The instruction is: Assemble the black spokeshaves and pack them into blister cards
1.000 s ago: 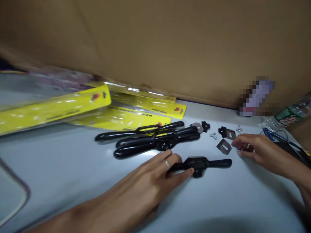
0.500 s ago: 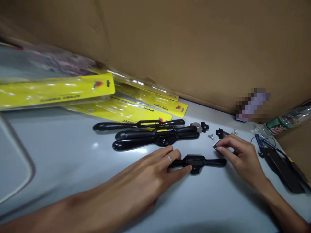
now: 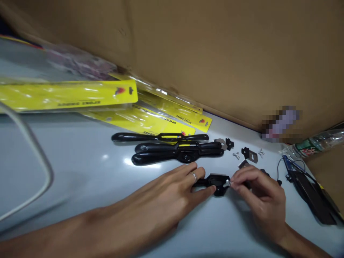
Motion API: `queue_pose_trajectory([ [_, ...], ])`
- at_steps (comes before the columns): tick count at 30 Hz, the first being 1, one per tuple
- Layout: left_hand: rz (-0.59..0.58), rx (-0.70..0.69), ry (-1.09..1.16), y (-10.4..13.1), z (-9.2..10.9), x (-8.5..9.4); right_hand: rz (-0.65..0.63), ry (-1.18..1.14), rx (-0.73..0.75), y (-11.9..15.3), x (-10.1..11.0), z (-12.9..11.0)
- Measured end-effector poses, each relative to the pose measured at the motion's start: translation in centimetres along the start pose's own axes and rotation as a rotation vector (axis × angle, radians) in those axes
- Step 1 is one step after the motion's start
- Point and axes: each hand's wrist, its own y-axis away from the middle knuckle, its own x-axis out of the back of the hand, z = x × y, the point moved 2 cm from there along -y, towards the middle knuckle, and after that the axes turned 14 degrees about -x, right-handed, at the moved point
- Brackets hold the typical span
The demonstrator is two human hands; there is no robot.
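My left hand (image 3: 174, 191) lies over a black spokeshave (image 3: 217, 182) on the table, with thumb and fingers gripping its left side. Between the closed fingertips of my right hand (image 3: 262, 200) is a small silver wing screw (image 3: 227, 183), held at the right end of the spokeshave's middle body. The right handle is mostly hidden behind that hand. Just beyond my fingers, a loose blade (image 3: 243, 164) rests near another blade (image 3: 253, 156) with a black cap beside it. Two more wing screws, one left (image 3: 235, 155) and one right (image 3: 261, 153), lie close by.
Several black spokeshaves (image 3: 156, 157) lie behind my left hand. Yellow blister packs (image 3: 104, 95) are piled at the back left before a cardboard wall (image 3: 215, 53). To the right are a plastic bottle (image 3: 309, 147) and a dark long object (image 3: 309, 190). A white curved tube (image 3: 44, 154) stands left.
My right hand has left the loose blade, moved left to the spokeshave and now has a wing screw in its fingers. My left hand stays on the spokeshave. The view has shifted slightly.
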Motion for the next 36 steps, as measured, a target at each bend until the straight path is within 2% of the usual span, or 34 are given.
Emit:
queue_pose_trajectory([
  [2, -0.019, -0.003, 0.002, -0.1, 0.1, 0.1, -0.006, 0.070, 0.154, 0.4, -0.7, -0.5],
  [4, -0.022, -0.008, 0.011, -0.1, 0.1, 0.0, -0.029, 0.123, 0.245, 0.6, -1.2, -0.6],
  [11, 0.021, -0.015, 0.003, -0.1, -0.2, -0.6, -0.065, 0.266, 0.361, 0.8, -1.0, -0.5],
  [19, -0.028, -0.034, -0.015, -0.3, 0.0, 0.1, -0.109, 0.356, 0.378, 1.2, -0.9, -0.2],
  [30, -0.032, -0.045, 0.014, -0.6, -0.3, 0.2, -0.166, 0.481, 0.298, 0.6, -1.2, -0.9],
  [33, -0.005, -0.051, 0.025, -0.5, -0.3, 0.1, -0.223, 0.513, 0.214, -0.1, -1.2, -1.2],
  [36, -0.018, -0.048, 0.017, -0.5, -0.4, 0.1, -0.344, 0.520, 0.131, -0.7, -0.5, -1.4],
])
